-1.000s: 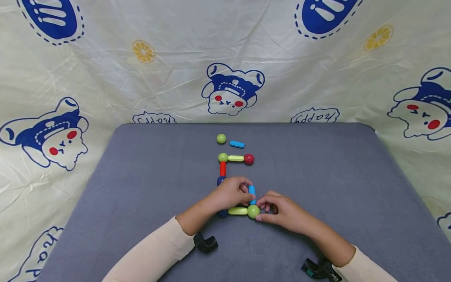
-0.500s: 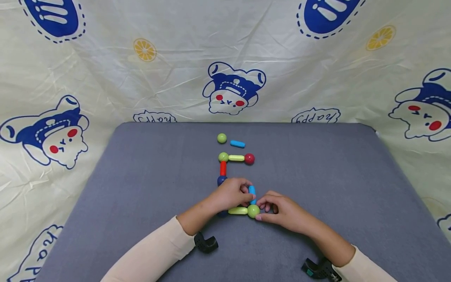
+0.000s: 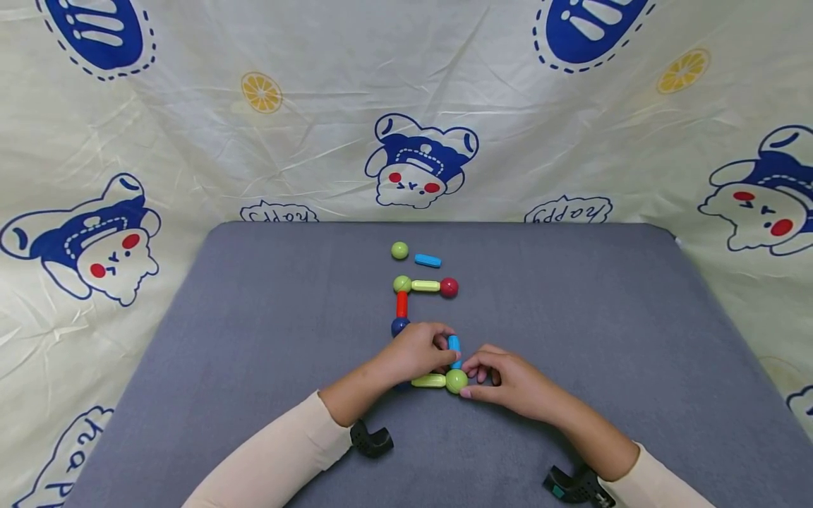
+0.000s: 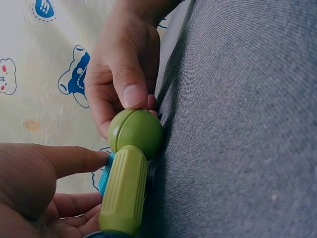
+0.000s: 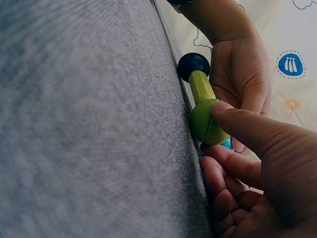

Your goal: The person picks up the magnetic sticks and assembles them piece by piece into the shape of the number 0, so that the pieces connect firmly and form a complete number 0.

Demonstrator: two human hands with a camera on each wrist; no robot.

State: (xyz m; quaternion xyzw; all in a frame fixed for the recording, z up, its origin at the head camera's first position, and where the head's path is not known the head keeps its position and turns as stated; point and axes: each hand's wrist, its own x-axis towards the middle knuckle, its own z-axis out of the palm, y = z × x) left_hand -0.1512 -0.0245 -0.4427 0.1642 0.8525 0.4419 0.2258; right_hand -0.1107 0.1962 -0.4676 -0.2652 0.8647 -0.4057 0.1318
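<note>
My left hand pinches a blue magnetic rod between thumb and fingers; the rod's near end meets a green ball. With thumb and fingertips, my right hand holds that same ball from the right, as the right wrist view also shows. A yellow-green rod runs from the ball to a dark blue ball. Farther up stand another blue ball, a red rod, a green ball, a yellow-green rod and a red ball, joined in line. My left hand hides the stretch between the blue balls.
A loose green ball and a loose blue rod lie beyond the joined pieces. The grey cloth-covered table ends at a patterned curtain. Black wrist devices sit at both wrists.
</note>
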